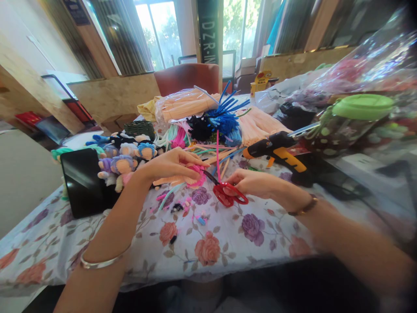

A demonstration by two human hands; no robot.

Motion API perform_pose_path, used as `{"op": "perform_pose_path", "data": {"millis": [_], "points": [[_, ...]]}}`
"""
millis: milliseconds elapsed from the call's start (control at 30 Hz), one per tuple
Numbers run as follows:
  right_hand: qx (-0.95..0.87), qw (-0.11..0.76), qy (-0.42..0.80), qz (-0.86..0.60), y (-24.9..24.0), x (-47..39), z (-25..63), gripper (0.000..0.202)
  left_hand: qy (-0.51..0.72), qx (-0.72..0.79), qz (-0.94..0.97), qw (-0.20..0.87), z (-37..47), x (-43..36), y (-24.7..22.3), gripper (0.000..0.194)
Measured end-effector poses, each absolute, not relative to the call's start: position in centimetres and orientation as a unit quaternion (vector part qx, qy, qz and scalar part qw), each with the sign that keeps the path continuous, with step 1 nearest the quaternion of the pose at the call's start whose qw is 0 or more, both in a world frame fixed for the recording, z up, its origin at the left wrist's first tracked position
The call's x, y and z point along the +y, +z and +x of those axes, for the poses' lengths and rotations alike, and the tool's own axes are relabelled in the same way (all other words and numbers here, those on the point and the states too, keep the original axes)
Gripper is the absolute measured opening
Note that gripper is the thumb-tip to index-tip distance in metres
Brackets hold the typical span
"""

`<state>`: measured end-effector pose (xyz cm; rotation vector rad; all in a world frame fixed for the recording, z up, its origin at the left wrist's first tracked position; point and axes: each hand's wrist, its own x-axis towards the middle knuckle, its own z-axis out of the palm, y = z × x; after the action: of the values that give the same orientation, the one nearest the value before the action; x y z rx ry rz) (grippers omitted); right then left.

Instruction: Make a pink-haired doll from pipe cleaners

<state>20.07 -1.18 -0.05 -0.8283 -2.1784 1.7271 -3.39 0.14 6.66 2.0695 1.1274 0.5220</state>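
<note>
In my right hand (246, 180) I grip red-handled scissors (224, 195), their dark blades pointing up and left. The blade tips meet a bright pink fuzzy piece (197, 176), which looks like bent pipe cleaner. My left hand (177, 167) pinches that piece from above, partly covering it. A long pink pipe cleaner (218, 152) stands upright just beyond the scissors. Below my hands, small pink, black and blue clippings (177, 207) lie on the flowered tablecloth (228, 243).
Several small fuzzy dolls (123, 163) crowd behind a black tablet (86, 182) at left. Bundles of blue pipe cleaners (226, 115) and peach pipe cleaners (257, 124) lie behind. A black-and-orange glue gun (276, 150) and a green-lidded jar (361, 106) are at right.
</note>
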Motion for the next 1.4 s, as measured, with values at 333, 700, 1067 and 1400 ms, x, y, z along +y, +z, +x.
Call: {"op": "perform_pose_path", "data": {"millis": [333,700,1067,1400], "points": [[-0.738,0.113,0.62,-0.241,-0.5,-0.7,20.3,0.037,0.163,0.427,0.811,0.366,-3.7,0.4,6.5,0.034],[-0.634,0.198,0.71,-0.233,-1.5,-0.2,19.6,0.045,0.178,0.492,0.761,0.383,-5.5,0.7,5.3,0.064],[-0.612,0.28,0.645,-0.362,-0.9,-1.6,18.4,0.045,0.295,0.575,0.626,0.436,-4.9,-1.0,5.1,0.083],[-0.588,0.391,0.638,-0.306,-1.0,-4.0,15.9,0.03,0.51,0.498,0.475,0.516,1.1,-3.6,2.5,0.052]]}}
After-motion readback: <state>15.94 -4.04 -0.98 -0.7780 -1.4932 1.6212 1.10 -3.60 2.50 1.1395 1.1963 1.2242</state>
